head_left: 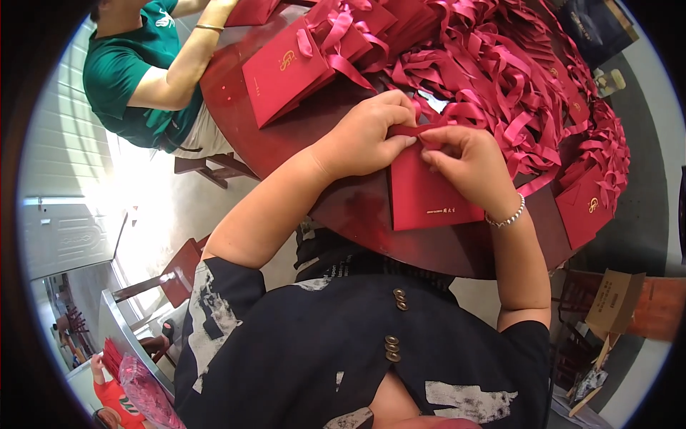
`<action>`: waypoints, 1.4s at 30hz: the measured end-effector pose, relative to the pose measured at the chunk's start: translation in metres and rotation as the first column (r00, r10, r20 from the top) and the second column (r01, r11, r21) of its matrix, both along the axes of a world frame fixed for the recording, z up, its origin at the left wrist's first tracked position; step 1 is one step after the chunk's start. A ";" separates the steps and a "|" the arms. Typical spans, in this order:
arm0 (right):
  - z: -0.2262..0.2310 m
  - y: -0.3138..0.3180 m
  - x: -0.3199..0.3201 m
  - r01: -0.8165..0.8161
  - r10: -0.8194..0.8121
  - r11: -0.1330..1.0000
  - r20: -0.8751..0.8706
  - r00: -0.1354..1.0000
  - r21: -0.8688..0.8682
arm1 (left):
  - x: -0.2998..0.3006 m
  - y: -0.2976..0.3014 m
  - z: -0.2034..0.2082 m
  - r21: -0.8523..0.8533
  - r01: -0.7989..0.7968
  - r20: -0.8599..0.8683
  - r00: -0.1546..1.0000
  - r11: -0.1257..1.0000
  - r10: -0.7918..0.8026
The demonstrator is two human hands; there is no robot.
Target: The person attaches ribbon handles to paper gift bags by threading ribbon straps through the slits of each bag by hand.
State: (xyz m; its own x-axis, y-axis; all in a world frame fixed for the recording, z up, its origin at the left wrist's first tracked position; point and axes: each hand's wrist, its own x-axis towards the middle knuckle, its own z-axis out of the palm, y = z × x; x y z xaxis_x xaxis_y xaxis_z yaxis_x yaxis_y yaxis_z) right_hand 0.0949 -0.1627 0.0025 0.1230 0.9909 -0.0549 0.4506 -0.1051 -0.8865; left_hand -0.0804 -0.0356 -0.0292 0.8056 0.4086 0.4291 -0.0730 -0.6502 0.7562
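A red paper gift bag (431, 196) with small gold print lies flat near the table's front edge. At its upper edge my left hand (370, 136) pinches a red ribbon (406, 131) between thumb and fingers. My right hand (468, 159), with a beaded bracelet at the wrist, is closed on the same ribbon just to the right; its thumb and index finger nearly meet. The fingertips of both hands are close together, and part of the ribbon is hidden behind them. A big heap of red bags with pink-red ribbon handles (493, 93) lies just beyond my hands.
The round dark-red table (357, 207) spreads before me. Finished-looking red bags (286, 71) stand at the left, and another bag (586, 207) lies at the right edge. A co-worker in a green shirt (121, 79) sits far left. A cardboard box (614, 300) stands lower right.
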 end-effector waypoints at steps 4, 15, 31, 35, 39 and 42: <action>-0.004 -0.003 0.010 -0.154 0.079 0.929 0.225 0.971 0.336 | 0.001 0.005 0.002 -0.069 0.116 0.034 0.993 0.991 -0.114; 0.050 -0.021 0.033 -0.252 0.097 0.822 0.310 0.946 0.511 | -0.001 -0.022 0.045 0.165 0.196 -0.007 0.980 0.967 -0.198; 0.030 -0.025 0.060 -0.516 0.460 0.747 0.236 0.856 0.419 | 0.020 -0.036 0.050 -0.301 0.347 0.021 0.933 0.888 -0.358; 0.025 -0.022 0.074 -0.430 0.240 0.788 0.425 0.873 0.440 | 0.025 -0.029 0.049 -0.373 0.450 0.056 0.884 0.811 -0.465; 0.016 -0.017 0.097 -0.108 -0.217 0.803 0.457 0.863 0.586 | 0.028 -0.032 0.053 -0.270 0.475 0.003 0.870 0.838 -0.492; 0.007 -0.014 0.100 0.071 -0.373 0.778 0.369 0.851 0.624 | 0.027 -0.021 0.040 -0.343 0.389 0.027 0.914 0.855 -0.405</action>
State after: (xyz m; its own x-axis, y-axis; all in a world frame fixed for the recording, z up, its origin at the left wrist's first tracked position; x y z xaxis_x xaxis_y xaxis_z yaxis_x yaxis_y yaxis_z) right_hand 0.1953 -0.1770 0.0093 0.2033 0.7530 0.6258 0.8373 0.1977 -0.5098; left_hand -0.0534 -0.0568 0.0113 0.9448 0.1618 0.2848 -0.2324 -0.2816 0.9310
